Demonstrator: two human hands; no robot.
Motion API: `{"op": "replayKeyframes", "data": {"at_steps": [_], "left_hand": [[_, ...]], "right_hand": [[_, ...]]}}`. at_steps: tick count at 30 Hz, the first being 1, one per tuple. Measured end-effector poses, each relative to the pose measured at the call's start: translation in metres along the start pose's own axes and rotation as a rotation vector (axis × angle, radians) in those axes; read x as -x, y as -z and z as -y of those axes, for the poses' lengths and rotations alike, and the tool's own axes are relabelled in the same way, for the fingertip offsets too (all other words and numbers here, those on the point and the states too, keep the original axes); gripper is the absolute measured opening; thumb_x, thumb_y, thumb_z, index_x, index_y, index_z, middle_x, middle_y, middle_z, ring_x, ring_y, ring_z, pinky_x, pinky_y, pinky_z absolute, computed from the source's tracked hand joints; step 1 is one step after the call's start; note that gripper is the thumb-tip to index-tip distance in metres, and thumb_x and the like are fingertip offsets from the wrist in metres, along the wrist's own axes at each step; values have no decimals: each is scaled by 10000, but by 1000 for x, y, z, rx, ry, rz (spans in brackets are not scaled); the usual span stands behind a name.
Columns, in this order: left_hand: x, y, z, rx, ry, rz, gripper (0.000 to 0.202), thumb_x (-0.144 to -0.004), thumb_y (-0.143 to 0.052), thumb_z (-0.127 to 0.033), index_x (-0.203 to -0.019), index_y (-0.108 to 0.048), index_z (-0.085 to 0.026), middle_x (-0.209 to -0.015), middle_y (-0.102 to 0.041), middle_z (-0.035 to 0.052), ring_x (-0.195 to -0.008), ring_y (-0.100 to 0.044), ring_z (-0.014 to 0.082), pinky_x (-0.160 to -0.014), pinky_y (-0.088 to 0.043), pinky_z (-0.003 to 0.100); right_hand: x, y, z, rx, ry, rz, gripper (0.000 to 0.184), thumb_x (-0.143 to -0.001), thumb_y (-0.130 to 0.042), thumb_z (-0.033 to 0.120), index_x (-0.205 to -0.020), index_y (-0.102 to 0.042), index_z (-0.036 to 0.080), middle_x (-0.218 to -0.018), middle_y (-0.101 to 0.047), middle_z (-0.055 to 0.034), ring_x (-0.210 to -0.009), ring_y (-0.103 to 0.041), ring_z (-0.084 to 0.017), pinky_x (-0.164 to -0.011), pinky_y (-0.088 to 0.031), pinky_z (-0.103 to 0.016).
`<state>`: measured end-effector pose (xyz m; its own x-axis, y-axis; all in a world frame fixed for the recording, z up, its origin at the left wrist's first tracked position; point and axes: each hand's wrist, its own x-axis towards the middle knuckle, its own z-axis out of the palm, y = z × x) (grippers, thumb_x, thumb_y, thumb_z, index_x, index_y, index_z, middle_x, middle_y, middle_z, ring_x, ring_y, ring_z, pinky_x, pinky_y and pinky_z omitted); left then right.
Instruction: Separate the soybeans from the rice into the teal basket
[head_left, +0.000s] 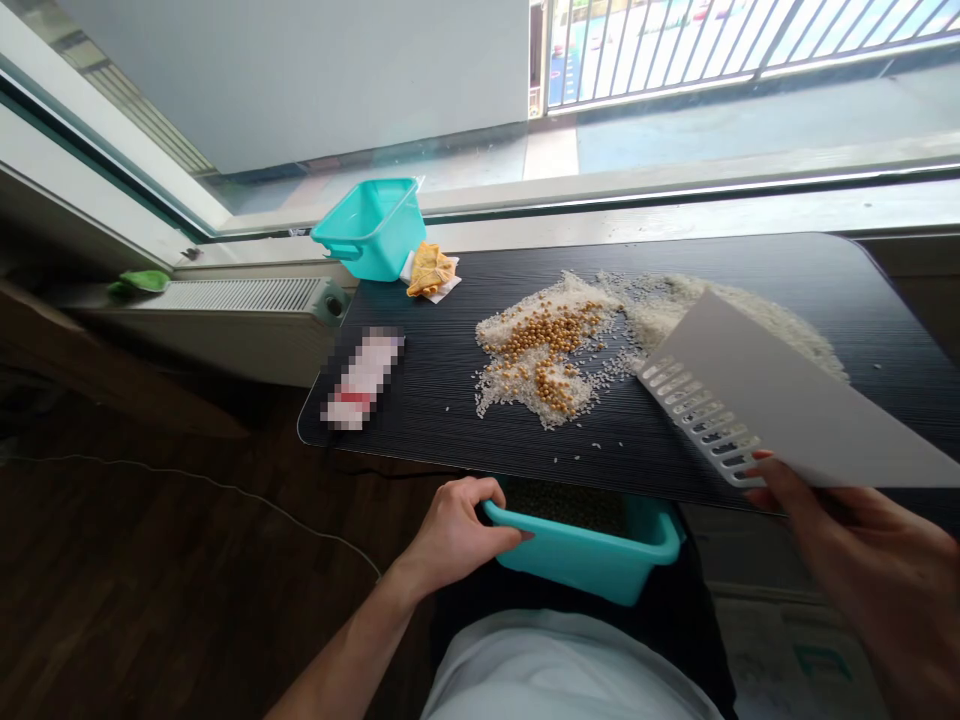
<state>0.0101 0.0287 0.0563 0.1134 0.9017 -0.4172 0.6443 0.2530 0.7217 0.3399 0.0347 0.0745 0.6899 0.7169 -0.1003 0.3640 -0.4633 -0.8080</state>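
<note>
My left hand is closed over the left rim of a turquoise plastic bin, with the thumb outside the wall. Small dark greenish grains lie in the bin, just below the table's front edge. My right hand grips the lower edge of a flat light-grey plastic board with a row of slots along one side. The board is tilted above the right part of the table and partly hides a spread of white rice. Left of it, yellow-brown beans lie mixed on another patch of rice.
On the dark table stands a second turquoise bin at the back left. Beside it lies a crumpled yellow cloth on something white. A pixelated packet-like item sits near the left edge. A radiator and a window frame border the table.
</note>
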Motion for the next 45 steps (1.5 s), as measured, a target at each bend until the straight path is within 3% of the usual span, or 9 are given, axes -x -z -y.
{"op": "replayKeyframes", "data": {"at_steps": [6,13,17,21,24,29,34,36,45], "left_hand": [[-1,-1,-2,0,16,9,258,-643,-816,-284,-628,-576,-192,-652,-554,-49,-679,-495,131,-642,-331,262],[-1,-1,-1,3,13,7,254,-644,-827,-290,-632,-593,-190,-646,-563,-52,-671,-502,126,-640,-339,258],[-1,-1,-2,0,9,-1,256,-639,-833,-288,-628,-597,-189,-640,-561,-53,-672,-505,127,-639,-339,257],[-1,-1,-2,8,6,1,246,-645,-832,-289,-636,-608,-188,-648,-568,-53,-673,-510,126,-643,-341,258],[-1,-2,-1,15,9,-2,242,-645,-832,-289,-640,-613,-188,-655,-571,-52,-676,-512,126,-643,-343,258],[1,-1,-1,19,5,-6,243,-639,-836,-282,-630,-612,-190,-653,-572,-54,-681,-520,129,-649,-353,257],[1,-1,0,18,1,-4,251,-648,-838,-287,-631,-608,-189,-655,-572,-54,-681,-521,128,-650,-356,257],[1,-1,0,16,-1,-5,258,-647,-842,-288,-628,-605,-189,-651,-569,-54,-681,-518,128,-648,-355,257],[2,-2,0,18,5,-9,258,-645,-850,-294,-637,-616,-186,-655,-561,-56,-678,-510,123,-649,-349,255]], "right_hand": [[14,2,10,-40,166,151,258,-668,-794,513,-784,-833,286,-773,-838,-15,-816,-807,-315,-840,-660,-433],[26,-3,6,-25,243,291,332,-717,-769,632,-713,-827,305,-726,-813,-17,-754,-783,-284,-779,-633,-391],[17,-7,1,-17,329,293,442,-719,-745,736,-626,-795,307,-731,-815,-39,-783,-789,-299,-794,-636,-403],[-3,-16,-8,27,472,341,531,-726,-697,799,-636,-816,289,-642,-790,-44,-598,-738,-262,-588,-603,-371],[-12,-17,-14,46,553,425,511,-751,-698,776,-674,-835,290,-637,-790,-40,-559,-718,-246,-535,-583,-351],[-7,-3,-12,72,547,405,483,-751,-712,765,-636,-817,309,-611,-772,-26,-586,-736,-256,-568,-610,-352],[-2,13,-5,133,479,529,414,-754,-750,684,-726,-861,287,-701,-823,-36,-650,-777,-277,-620,-651,-356],[-1,16,-4,143,477,515,442,-733,-740,715,-716,-864,291,-682,-820,-39,-630,-779,-287,-601,-660,-367],[3,7,9,79,495,553,521,-716,-740,772,-687,-850,264,-675,-817,-67,-595,-760,-271,-620,-665,-368]]}}
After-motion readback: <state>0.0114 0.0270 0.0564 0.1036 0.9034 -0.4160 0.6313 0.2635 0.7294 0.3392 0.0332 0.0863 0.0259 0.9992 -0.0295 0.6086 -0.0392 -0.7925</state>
